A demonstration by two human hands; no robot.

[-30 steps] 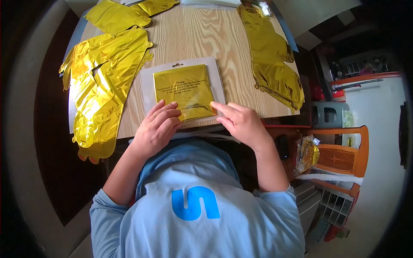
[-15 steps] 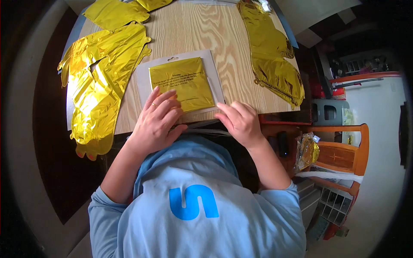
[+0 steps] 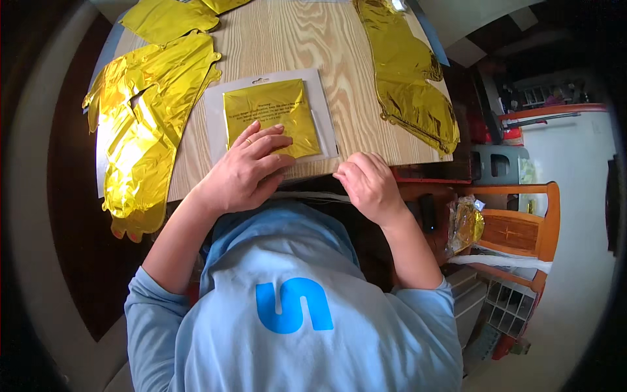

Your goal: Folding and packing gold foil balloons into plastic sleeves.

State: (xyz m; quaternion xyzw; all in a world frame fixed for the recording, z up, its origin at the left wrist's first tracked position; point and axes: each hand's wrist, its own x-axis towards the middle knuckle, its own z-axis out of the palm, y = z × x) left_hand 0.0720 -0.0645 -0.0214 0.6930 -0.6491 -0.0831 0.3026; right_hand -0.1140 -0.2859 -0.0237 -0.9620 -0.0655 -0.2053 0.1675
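Observation:
A flat clear bag (image 3: 214, 128) with a pale border and a hang hole lies at the table's near edge. Inside it is a folded square of gold foil (image 3: 264, 98) with dark print. My left hand (image 3: 251, 163) rests on the bag's lower part, fingers stretched out and slightly apart over the foil. Just right of the bag's near right corner, my right hand (image 3: 371, 186) is closed in a pinch at the table edge. Whatever its fingertips may hold is too small or hidden to make out.
Flat gold foil balloons lie along the left (image 3: 147, 130) and the right (image 3: 408, 78) of the wood-grain table (image 3: 294, 39). Another gold foil piece (image 3: 170, 19) is at the far left. Right of me stands a wooden chair (image 3: 516, 228) with a crumpled clear-and-gold packet (image 3: 465, 225).
My right hand has moved slightly right and away from the bag's corner, its fingers curled tighter. My left hand stays on the bag. The whole view has shifted a little.

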